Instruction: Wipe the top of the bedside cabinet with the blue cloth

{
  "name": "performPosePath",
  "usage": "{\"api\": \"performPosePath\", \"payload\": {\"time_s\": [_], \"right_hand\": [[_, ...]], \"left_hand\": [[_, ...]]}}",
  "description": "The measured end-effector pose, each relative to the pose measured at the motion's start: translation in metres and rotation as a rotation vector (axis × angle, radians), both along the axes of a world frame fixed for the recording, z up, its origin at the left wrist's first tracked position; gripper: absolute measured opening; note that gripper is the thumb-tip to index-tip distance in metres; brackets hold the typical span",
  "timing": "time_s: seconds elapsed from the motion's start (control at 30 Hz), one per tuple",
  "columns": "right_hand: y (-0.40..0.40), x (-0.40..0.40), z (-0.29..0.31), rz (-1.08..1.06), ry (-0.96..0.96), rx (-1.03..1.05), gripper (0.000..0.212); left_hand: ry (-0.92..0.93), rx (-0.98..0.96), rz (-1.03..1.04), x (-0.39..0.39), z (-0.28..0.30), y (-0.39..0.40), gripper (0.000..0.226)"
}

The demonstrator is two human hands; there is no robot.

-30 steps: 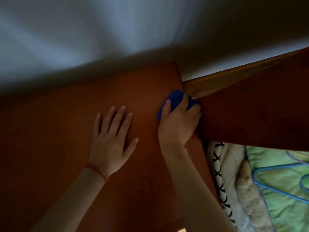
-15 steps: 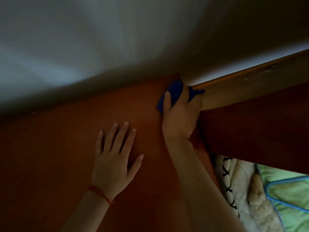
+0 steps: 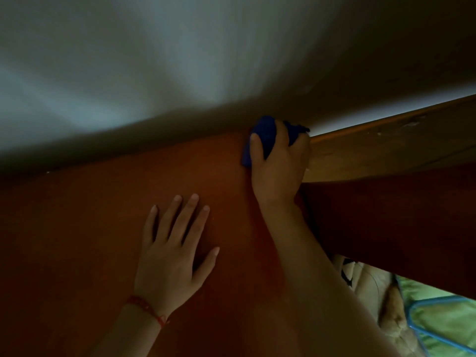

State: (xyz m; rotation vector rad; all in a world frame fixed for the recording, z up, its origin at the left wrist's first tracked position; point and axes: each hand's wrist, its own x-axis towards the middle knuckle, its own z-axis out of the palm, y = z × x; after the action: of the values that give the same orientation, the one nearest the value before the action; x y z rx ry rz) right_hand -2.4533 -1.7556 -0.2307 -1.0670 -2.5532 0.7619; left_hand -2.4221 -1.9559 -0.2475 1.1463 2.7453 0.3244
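The bedside cabinet's top (image 3: 85, 228) is a dim reddish-brown wooden surface filling the lower left. My right hand (image 3: 279, 166) grips the bunched blue cloth (image 3: 265, 135) at the top's far right corner, against the wall and the wooden bed frame. Cloth pokes out beyond my fingers on both sides; my palm covers the rest of it. Flat on the cabinet top lies my left hand (image 3: 172, 256), fingers spread, with a red thread around the wrist.
A pale wall (image 3: 180, 60) rises right behind the cabinet. The wooden bed headboard (image 3: 386, 155) borders the cabinet on the right. Below it lie green bedding (image 3: 445, 320), a patterned pillow and a blue clothes hanger (image 3: 422, 331).
My right hand slid the blue cloth away from me, along the right edge into the far corner by the wall. The left hand stayed flat on the top.
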Motion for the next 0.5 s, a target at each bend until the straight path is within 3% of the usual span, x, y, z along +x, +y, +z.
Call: {"api": "performPosePath", "payload": {"time_s": [0.13,0.27,0.4,0.5], "right_hand": [[0.008,-0.001,0.001,0.267,-0.046,0.031,0.053],[0.001,0.000,0.002,0.003,0.008,-0.004,0.052],[-0.024,-0.009,0.004,0.222,-0.045,0.037,0.054],[-0.012,-0.009,0.003,0.229,-0.014,0.025,0.056]], "left_hand": [[0.013,0.037,0.005,0.000,-0.002,-0.001,0.059],[0.022,0.055,0.008,-0.001,-0.002,-0.001,0.059],[0.025,0.059,0.000,0.000,-0.003,-0.002,0.060],[0.030,0.083,0.010,0.000,-0.001,-0.003,0.059]]}}
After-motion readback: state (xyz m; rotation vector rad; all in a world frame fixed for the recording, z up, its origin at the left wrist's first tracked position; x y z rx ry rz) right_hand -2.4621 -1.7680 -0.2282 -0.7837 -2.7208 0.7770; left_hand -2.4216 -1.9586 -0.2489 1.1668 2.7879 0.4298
